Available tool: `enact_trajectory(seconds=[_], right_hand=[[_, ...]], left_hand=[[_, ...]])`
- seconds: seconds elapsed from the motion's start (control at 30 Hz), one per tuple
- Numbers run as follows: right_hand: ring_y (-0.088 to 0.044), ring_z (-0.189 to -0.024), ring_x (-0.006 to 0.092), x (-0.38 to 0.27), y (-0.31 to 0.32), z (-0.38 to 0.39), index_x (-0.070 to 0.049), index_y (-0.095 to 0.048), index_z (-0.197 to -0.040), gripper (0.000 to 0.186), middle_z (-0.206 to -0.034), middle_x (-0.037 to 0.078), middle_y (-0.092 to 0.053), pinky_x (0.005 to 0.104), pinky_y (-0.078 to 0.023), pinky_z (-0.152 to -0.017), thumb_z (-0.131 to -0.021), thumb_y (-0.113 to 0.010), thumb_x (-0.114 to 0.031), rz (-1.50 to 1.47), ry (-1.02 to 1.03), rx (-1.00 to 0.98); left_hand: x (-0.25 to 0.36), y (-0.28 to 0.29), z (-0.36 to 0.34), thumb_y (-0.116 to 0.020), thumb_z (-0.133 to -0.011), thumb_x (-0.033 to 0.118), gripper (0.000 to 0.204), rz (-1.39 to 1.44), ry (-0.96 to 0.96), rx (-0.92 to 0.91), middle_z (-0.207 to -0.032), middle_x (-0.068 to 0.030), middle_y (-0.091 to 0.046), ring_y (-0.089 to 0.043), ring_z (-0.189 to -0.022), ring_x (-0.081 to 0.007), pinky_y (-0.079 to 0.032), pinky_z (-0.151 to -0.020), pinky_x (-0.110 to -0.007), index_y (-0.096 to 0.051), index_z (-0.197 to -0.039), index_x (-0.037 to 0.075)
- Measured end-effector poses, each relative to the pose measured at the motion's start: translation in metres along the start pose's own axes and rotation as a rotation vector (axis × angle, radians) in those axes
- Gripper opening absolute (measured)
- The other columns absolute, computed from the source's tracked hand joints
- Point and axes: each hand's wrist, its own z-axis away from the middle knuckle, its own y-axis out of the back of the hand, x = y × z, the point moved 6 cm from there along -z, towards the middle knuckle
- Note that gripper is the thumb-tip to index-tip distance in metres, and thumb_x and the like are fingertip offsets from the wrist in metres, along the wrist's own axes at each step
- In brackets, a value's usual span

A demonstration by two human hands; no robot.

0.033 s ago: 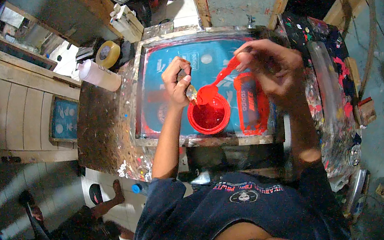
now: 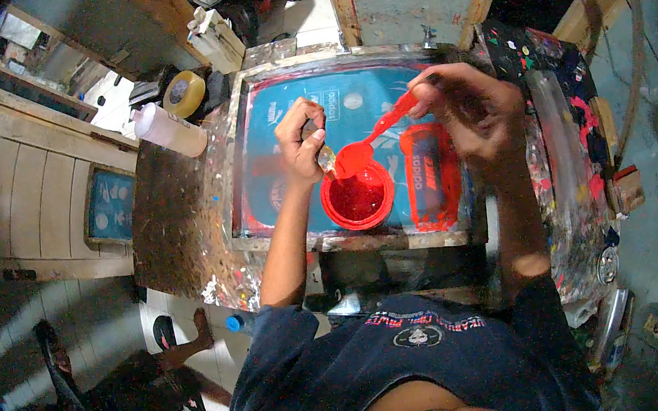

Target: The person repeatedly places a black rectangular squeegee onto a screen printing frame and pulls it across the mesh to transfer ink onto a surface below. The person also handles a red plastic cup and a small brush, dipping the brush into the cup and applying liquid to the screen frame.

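My left hand (image 2: 303, 143) is closed around a small clear, yellowish object (image 2: 327, 160), perhaps a little packet or bottle. Its tip points down at a paint-covered red spoon (image 2: 389, 123). The fingers of my right hand (image 2: 471, 106) pinch the spoon's handle end. The spoon's bowl is over the far rim of a red tub (image 2: 330, 208), which holds dark red, wet-looking paint. Under the tub lies a screen-printing frame (image 2: 355, 240) with blue-green mesh (image 2: 296, 210). A red-smeared rectangle (image 2: 437, 211) marks the mesh right of the tub.
A squeeze bottle (image 2: 169, 131) and a roll of yellowish tape (image 2: 184, 94) stand on the table's left side. A smaller blue screen (image 2: 109, 204) leans at the far left. The paint-stained surface (image 2: 546, 166) borders the right. Another person's foot (image 2: 202, 328) shows at lower left.
My right hand and the spoon handle have shifted very slightly. The left hand, the tub and the frame look unchanged.
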Motion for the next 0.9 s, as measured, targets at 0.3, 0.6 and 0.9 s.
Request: enact_trajectory(seconds=[0.3, 0.6, 0.9], right_hand=[[-0.070, -0.079, 0.0114, 0.058, -0.006, 0.020, 0.000, -0.070, -0.105, 0.013, -0.090, 0.005, -0.072, 0.0271, -0.057, -0.074, -0.099, -0.067, -0.012, -0.073, -0.270, 0.013], [-0.069, -0.085, 0.0213, 0.049, -0.038, 0.043, -0.005, -0.076, -0.095, 0.015, -0.089, 0.008, -0.074, 0.0372, -0.053, -0.079, -0.092, -0.072, -0.020, 0.205, 0.192, -0.212], [-0.064, -0.095, 0.0262, 0.099, -0.001, 0.062, -0.012, -0.075, -0.105, 0.030, -0.098, 0.009, -0.070, 0.0426, -0.048, -0.090, -0.081, -0.081, -0.029, 0.413, 0.294, 0.124]], left_hand=[[0.016, -0.005, 0.002, -0.060, -0.073, 0.036, 0.038, 0.021, 0.075, 0.065, -0.078, -0.0106, -0.050, -0.050, -0.072, -0.0196, -0.039, -0.064, -0.033, -0.047, -0.075, 0.001], [0.002, 0.044, 0.019, -0.055, -0.092, 0.003, 0.004, -0.143, 0.190, 0.347, -0.078, 0.0000, -0.052, -0.047, -0.068, -0.0073, -0.038, -0.061, -0.023, -0.058, -0.091, 0.002], [-0.002, 0.059, 0.038, -0.054, -0.096, 0.006, 0.006, 0.026, 0.217, 0.317, -0.082, -0.0029, -0.050, -0.046, -0.067, -0.0090, -0.037, -0.059, -0.024, -0.055, -0.093, 0.000]])
